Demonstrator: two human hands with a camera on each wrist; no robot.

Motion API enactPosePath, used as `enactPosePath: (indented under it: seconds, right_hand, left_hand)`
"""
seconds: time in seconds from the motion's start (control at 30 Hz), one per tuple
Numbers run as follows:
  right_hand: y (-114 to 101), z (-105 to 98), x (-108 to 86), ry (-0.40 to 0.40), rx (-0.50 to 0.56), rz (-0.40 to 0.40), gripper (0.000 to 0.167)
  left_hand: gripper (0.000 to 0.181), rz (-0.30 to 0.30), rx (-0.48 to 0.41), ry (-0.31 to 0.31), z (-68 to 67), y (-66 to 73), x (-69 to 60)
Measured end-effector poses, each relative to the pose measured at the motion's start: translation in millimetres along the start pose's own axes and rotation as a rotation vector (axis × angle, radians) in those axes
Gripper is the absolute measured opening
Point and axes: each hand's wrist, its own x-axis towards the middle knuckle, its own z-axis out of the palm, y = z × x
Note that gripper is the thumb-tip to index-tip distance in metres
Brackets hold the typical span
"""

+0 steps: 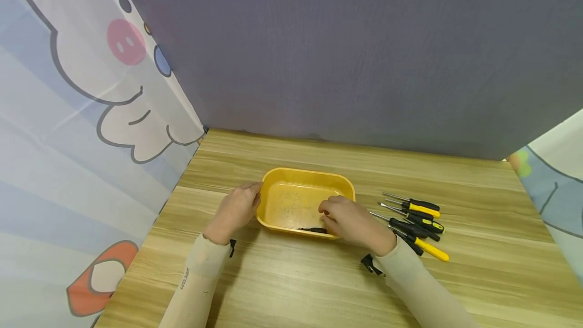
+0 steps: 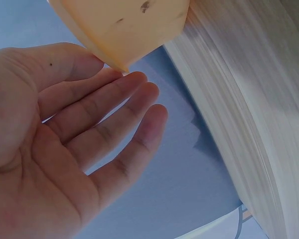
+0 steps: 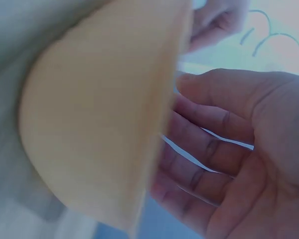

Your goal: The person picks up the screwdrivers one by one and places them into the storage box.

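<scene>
A yellow tray (image 1: 291,206) lies on the wooden table, its left rim pinched between thumb and fingers of the left hand (image 1: 237,211). Close up in the left wrist view, the left hand (image 2: 84,114) has its thumb and index finger at the edge of the tray (image 2: 134,30). The right hand (image 1: 352,219) reaches over the tray's right end, fingers slightly bent inside it, nothing seen in them. Beside those fingers a black object (image 1: 313,230) lies along the near wall. In the right wrist view, the right hand's (image 3: 224,144) fingertips are partly hidden behind the tray wall (image 3: 89,114).
Several screwdrivers (image 1: 419,227) with black and yellow handles lie on the table (image 1: 282,277) to the right of the tray, close to the right forearm. A grey panel (image 1: 341,54) stands behind the table, and a cartoon-printed curtain (image 1: 54,140) hangs at the left.
</scene>
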Motion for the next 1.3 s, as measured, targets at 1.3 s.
enactPosePath:
  seconds: [1.3]
  right_hand:
    - [52, -46, -121.2, 0.33, -0.276, 0.106, 0.018]
  left_hand:
    - [0.036, -0.011, -0.012, 0.01, 1.4, -0.6, -0.5]
